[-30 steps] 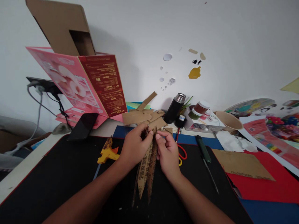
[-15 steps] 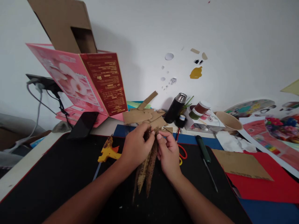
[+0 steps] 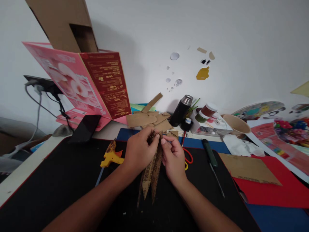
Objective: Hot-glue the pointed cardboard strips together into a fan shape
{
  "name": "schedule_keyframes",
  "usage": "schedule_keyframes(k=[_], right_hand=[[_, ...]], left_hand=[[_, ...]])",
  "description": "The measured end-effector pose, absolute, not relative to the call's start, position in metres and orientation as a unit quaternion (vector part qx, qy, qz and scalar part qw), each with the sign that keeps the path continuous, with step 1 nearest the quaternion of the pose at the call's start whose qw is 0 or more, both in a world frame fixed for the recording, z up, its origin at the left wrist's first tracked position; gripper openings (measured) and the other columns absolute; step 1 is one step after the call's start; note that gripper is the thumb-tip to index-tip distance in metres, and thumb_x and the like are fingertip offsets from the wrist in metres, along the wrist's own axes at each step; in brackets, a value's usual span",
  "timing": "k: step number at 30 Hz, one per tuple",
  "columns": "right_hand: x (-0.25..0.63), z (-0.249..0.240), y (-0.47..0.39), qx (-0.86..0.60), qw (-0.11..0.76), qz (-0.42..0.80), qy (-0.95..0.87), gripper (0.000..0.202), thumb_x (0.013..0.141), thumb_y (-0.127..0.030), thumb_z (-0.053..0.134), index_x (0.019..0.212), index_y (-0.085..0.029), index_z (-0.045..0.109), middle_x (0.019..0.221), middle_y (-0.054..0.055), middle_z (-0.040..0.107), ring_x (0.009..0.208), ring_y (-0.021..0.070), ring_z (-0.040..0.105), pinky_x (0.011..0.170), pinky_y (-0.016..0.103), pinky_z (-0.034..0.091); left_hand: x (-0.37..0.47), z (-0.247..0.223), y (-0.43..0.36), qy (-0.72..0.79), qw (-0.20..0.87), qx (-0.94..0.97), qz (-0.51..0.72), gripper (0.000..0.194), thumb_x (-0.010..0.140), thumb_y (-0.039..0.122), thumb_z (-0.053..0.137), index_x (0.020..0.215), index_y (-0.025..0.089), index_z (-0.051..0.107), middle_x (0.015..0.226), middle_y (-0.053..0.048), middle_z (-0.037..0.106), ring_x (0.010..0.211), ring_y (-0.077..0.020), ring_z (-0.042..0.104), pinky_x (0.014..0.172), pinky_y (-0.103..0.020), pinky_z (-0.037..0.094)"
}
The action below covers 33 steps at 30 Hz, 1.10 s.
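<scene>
Several pointed strips of printed cardboard (image 3: 147,183) are bunched together above the black mat (image 3: 116,206), their tips toward me. My left hand (image 3: 140,149) is closed around the upper left of the bunch. From the other side my right hand (image 3: 174,158) pinches the top of the strips between thumb and fingers. The fingers hide how the strips meet there. A yellow glue gun (image 3: 111,156) lies just left of my left hand. Scissors with red and yellow handles (image 3: 187,158) are partly hidden behind my right hand.
Behind the hands lie cardboard scraps (image 3: 142,119) and a black thermos (image 3: 181,111). A green-handled, thin-bladed tool (image 3: 210,153) is on the right, near red paper (image 3: 277,193) under a cardboard sheet (image 3: 251,169). A phone (image 3: 85,128) leans by the pink box (image 3: 72,80).
Both hands keep their grip on the cardboard strips and have hardly moved. The view has shifted very slightly.
</scene>
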State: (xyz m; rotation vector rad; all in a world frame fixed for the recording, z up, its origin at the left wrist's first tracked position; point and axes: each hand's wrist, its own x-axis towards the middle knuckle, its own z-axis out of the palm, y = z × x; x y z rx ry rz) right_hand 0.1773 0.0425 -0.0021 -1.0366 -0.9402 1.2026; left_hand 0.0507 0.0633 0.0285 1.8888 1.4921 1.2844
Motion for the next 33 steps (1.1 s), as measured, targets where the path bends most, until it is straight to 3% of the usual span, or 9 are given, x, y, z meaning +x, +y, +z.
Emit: schedule_keyframes(k=[8, 27, 33], right_hand=[[0.1773, -0.0035, 0.0420, -0.447, 0.601, 0.526, -0.401, 0.035, 0.083, -0.052, 0.077, 0.098, -0.023, 0.064, 0.050, -0.012, 0.037, 0.039, 0.0072, 0.026, 0.036, 0.020, 0.021], [0.1804, -0.0085, 0.0425, -0.452, 0.597, 0.519, -0.413, 0.028, 0.087, -0.048, 0.075, 0.099, -0.025, 0.064, 0.050, -0.012, 0.038, 0.036, 0.0070, 0.029, 0.033, 0.020, 0.023], [0.1839, -0.0073, 0.0455, -0.457, 0.600, 0.508, -0.415, 0.030, 0.089, -0.051, 0.072, 0.087, -0.023, 0.061, 0.052, -0.011, 0.036, 0.037, 0.0065, 0.031, 0.033, 0.018, 0.025]], left_hand=[[0.0512, 0.0270, 0.0631, 0.540, 0.194, 0.685, 0.450, 0.010, 0.092, 0.025, 0.061, 0.095, 0.025, 0.071, 0.082, 0.001, 0.075, 0.071, -0.0172, 0.066, 0.065, -0.029, 0.044], [0.0518, 0.0270, 0.0665, 0.508, 0.239, 0.668, 0.488, 0.010, 0.089, 0.016, 0.063, 0.085, 0.024, 0.067, 0.088, 0.000, 0.072, 0.083, -0.0177, 0.066, 0.073, -0.030, 0.048], [0.0531, 0.0264, 0.0657, 0.505, 0.242, 0.672, 0.484, 0.009, 0.090, 0.016, 0.063, 0.086, 0.024, 0.067, 0.087, 0.001, 0.070, 0.081, -0.0176, 0.064, 0.073, -0.031, 0.048]])
